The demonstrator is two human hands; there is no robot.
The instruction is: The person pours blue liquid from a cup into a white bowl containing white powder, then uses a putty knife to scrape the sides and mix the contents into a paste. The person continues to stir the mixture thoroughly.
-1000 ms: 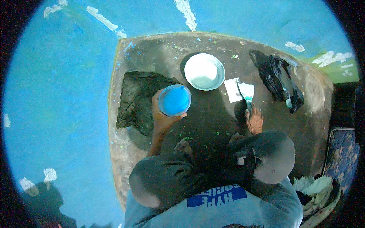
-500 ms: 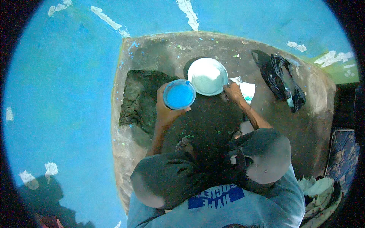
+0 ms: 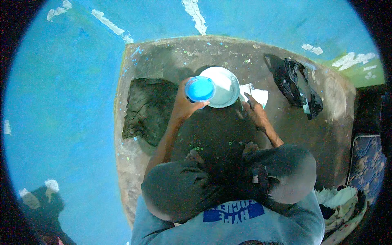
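Observation:
My left hand (image 3: 184, 104) grips a clear cup of blue paint (image 3: 199, 88), which is held over the left part of a white round bowl (image 3: 226, 89) on the concrete floor (image 3: 204, 130). Just beside the bowl's right rim is my right hand (image 3: 255, 109), thumb and forefinger apart, with nothing visible held between them. Behind those fingers lie white pieces of paper or card (image 3: 259, 96); any tool lying among them is hard to make out.
A crumpled dark cloth or sheet (image 3: 145, 110) lies at left, a black plastic bag (image 3: 298, 90) at right. Patched blue walls (image 3: 65, 102) border the floor. A patterned mattress (image 3: 365, 159) and heaped fabric (image 3: 339, 204) are at far right. My crossed legs (image 3: 286, 171) fill the near side.
My left hand has carried the cup up and rightward over the bowl. My right hand went from the lower right to the bowl's rim and now stands slightly off it. The bowl has shifted toward me.

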